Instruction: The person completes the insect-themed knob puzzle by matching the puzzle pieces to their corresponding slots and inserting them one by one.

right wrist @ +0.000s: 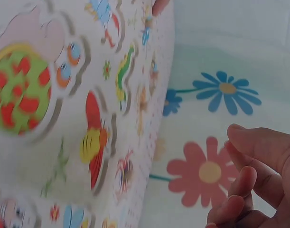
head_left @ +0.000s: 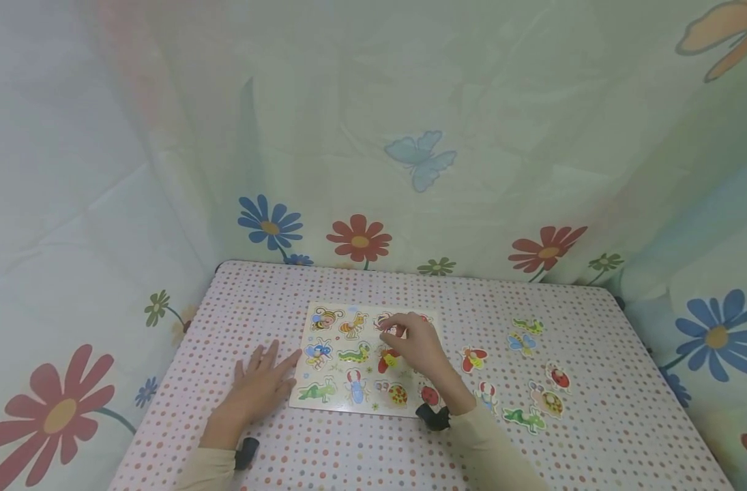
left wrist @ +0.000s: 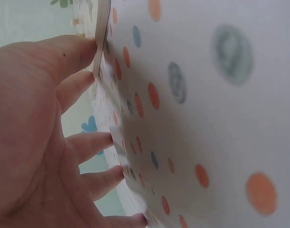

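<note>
The right grip (head_left: pixel 417 344) hides part of the puzzle board (head_left: pixel 373 368).

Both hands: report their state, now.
Left hand: open, touching the edge of the insect puzzle board.
Right hand: open, loosely curled, nothing visibly held.

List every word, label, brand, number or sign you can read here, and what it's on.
None: no text can be read.
Board: creature and plant pictures only.
Loose pieces: pictures, no lettering visible.
Tablecloth: coloured dots.
Curtain: flowers and butterflies.
Black objects at the wrists: too small to tell.
</note>
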{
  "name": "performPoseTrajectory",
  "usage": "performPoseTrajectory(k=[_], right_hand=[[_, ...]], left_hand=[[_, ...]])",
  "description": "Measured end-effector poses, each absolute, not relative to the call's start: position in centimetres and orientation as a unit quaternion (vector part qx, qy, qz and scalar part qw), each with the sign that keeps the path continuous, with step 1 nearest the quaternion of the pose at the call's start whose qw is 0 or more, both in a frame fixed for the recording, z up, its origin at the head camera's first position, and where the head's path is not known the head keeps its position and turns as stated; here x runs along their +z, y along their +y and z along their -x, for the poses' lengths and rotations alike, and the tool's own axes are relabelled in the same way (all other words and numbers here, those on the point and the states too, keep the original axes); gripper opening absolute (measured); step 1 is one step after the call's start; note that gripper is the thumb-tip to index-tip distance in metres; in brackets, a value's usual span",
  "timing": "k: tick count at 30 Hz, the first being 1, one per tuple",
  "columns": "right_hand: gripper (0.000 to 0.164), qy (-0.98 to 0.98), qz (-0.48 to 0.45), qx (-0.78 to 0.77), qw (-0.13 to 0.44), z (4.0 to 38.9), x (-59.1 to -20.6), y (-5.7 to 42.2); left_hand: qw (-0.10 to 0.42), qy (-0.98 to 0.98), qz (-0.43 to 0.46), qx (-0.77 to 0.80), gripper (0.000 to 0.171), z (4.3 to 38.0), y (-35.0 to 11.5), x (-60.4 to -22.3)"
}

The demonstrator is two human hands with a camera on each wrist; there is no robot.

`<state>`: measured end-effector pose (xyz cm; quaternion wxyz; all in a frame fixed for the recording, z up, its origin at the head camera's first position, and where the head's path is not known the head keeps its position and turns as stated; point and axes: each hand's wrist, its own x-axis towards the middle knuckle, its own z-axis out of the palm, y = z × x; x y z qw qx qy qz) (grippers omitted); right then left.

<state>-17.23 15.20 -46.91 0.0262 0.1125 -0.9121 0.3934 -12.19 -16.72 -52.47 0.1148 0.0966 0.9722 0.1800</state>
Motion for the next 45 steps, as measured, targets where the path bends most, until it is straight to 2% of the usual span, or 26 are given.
performPoseTrajectory(k=[18,28,36,45], right_hand=[[0.015,-0.922,-0.058,0.365,0.114,16.5,-46.8,27.1],[0.028,-0.932,0.028,0.338,0.128,17.6,-47.8,33.0],[0.036,-0.909,0.091,0.380,0.145,19.3,-49.7,38.3],[0.039,-0.911,0.194,0.356,0.078,20.6,-50.9,40.9]], left_hand=[[0.109,0.974,-0.090,0.178,0.054,12.1,-17.0,-52.4],[0.111,0.973,-0.092,0.182,0.055,12.2,-17.2,-52.7],[0.115,0.971,-0.090,0.187,0.055,12.2,-17.1,-52.7],[0.113,0.971,-0.093,0.188,0.055,12.2,-17.0,-52.9]])
